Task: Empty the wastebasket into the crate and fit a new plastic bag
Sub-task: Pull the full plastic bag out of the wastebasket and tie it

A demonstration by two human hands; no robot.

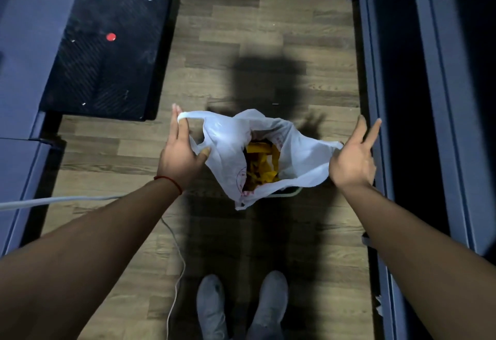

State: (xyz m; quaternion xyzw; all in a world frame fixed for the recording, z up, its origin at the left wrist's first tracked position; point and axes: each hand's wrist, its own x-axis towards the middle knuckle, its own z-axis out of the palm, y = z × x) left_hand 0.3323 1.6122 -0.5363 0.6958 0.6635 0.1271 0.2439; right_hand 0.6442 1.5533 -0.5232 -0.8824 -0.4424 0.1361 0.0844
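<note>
Looking down past my forearms, I have the white plastic bag stretched open between both hands above the wooden floor. My left hand has its fingers hooked through one handle loop, thumb pinching the film below it. My right hand holds the opposite edge of the bag in the palm, though its fingers are splayed outward, so that grip looks looser. Yellow scraps sit in the bag's mouth. Under the bag a sliver of pale rim shows, which I take to be the wastebasket; I cannot tell whether the bag is lifted clear of it. I cannot make out the crate with any certainty.

I judge the load light: paper-like scraps, the film sagging only gently. The bag is thin, soft and slick, so it will collapse and swing if carried by one side, and could tear if pulled hard. The handle loops are the place to grip; I would want the right hand closed around its loop before lifting.
</note>
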